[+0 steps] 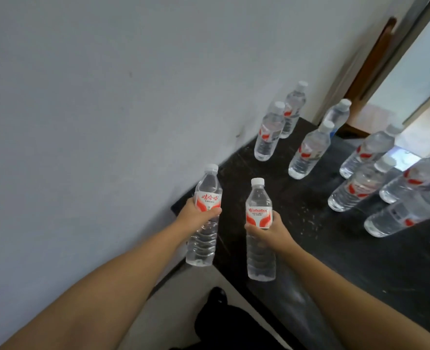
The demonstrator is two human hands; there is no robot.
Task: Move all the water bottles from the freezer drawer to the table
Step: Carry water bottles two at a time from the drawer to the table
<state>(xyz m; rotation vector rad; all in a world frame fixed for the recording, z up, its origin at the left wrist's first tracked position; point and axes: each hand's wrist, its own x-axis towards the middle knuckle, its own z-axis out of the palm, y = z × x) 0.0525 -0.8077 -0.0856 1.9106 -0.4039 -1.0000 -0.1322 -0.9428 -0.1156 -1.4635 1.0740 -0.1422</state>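
My left hand [196,214] grips a clear water bottle [205,188] with a red and white label, held upright over the near left corner of the dark table [322,248]. In my right hand [272,231] is a second water bottle [259,198] of the same kind, upright above the table's front edge. Several more bottles stand on the table farther back, among them one [268,132] near the wall and one [308,151] in the middle. The freezer drawer is out of view.
A grey wall [107,109] runs along the table's left side. A wooden door frame [370,61] and a bright doorway lie beyond the far end. My dark trouser leg and shoe [216,314] show on the pale floor below the table edge.
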